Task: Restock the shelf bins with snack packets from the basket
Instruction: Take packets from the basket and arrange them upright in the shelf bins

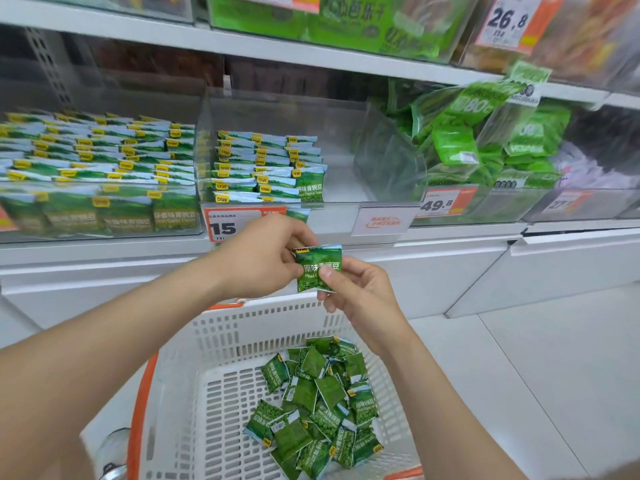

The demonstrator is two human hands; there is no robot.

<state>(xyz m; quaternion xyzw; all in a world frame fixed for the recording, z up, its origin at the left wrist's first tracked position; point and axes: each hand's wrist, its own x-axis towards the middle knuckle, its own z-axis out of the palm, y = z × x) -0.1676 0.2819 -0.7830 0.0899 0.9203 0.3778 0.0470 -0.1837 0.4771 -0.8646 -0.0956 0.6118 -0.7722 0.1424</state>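
1. Fingers. The right thumb (328,276) presses on the printed front of a small green foil snack packet (317,263), at its lower right. The remaining right fingers are curled behind the packet. The left fingertips (290,253) are curled round the packet's left edge and pinch it from that side. Both hands therefore grasp the same packet.

2. Hands. The left hand (261,259) reaches in from the lower left on a bare forearm. The right hand (362,301) comes up from the lower right. The two hands meet at the packet.

3. Held packet. It stands roughly upright, with its printed face toward the camera. It is held in the air above the far rim of the basket and in front of the shelf edge, below the middle bin.

4. Basket. A white perforated plastic basket with an orange rim (242,327) sits directly below the hands. A loose heap of matching green packets (318,403) lies on its floor, gathered toward the right side.

5. Shelf.
- The clear plastic middle bin (349,140) holds neat stacks of the same packets (263,168) on its left side; its right side is bare.
- An orange-and-white price tag reading 15 (227,227) is fixed to its front.
- The clear bin to the left (199,223) is filled with rows of similar green packets (97,157).
- The clear bin to the right (388,161) contains larger bright-green bags (485,147).
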